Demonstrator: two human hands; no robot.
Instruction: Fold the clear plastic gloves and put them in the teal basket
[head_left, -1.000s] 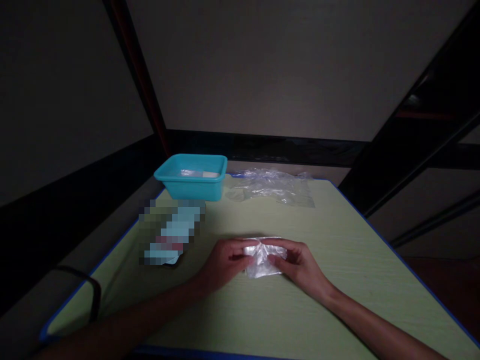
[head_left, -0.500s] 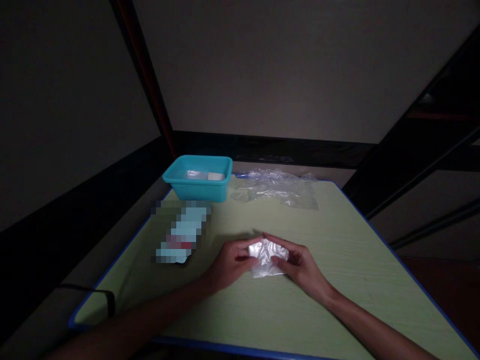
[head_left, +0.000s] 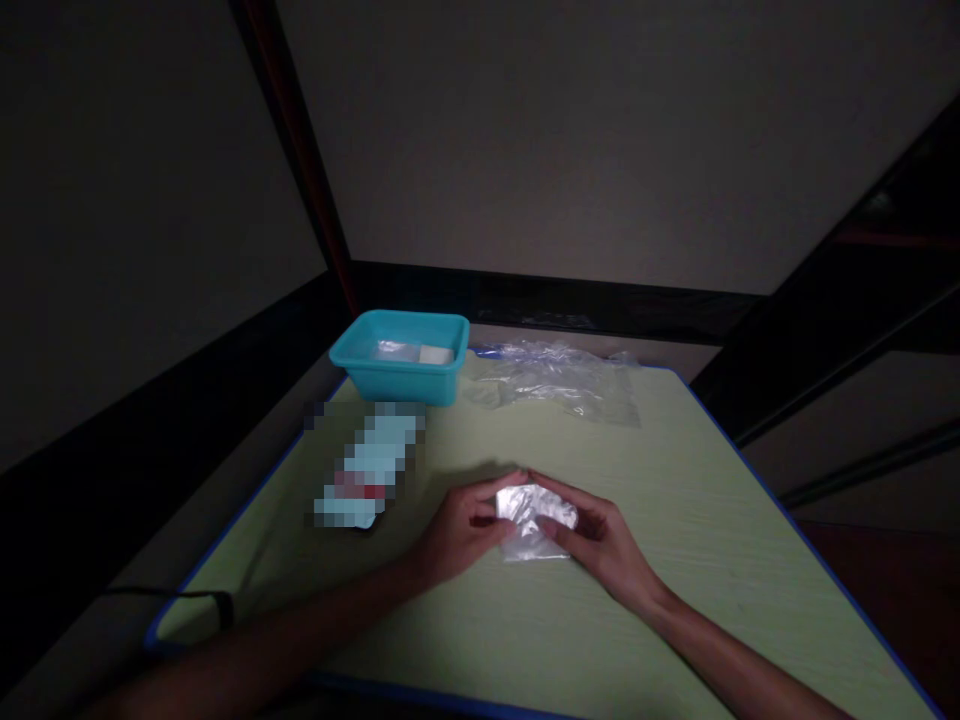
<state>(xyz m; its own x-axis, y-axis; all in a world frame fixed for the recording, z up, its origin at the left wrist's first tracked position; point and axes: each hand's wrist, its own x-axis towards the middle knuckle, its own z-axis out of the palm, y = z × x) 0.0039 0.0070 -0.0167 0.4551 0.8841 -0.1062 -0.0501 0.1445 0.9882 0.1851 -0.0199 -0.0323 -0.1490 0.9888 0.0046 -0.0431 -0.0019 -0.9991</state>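
near the near left corner of the table (head_left: 712, 570), a black strap (head_left: 224, 608) shows. by the left edge lies a pixelated flat object (head_left: 373, 462); a turquoise basin (head_left: 401, 383) stands at the far left corner. mid-table, the left hand (head_left: 459, 525) pinches the left side of a small plastic packet (head_left: 528, 510), silvery, creased, glinting, its near edge fairly straight. a crumpled clear plastic bag (head_left: 559, 378) lies along the far edge. the right hand (head_left: 606, 545) pinches the packet's right side.
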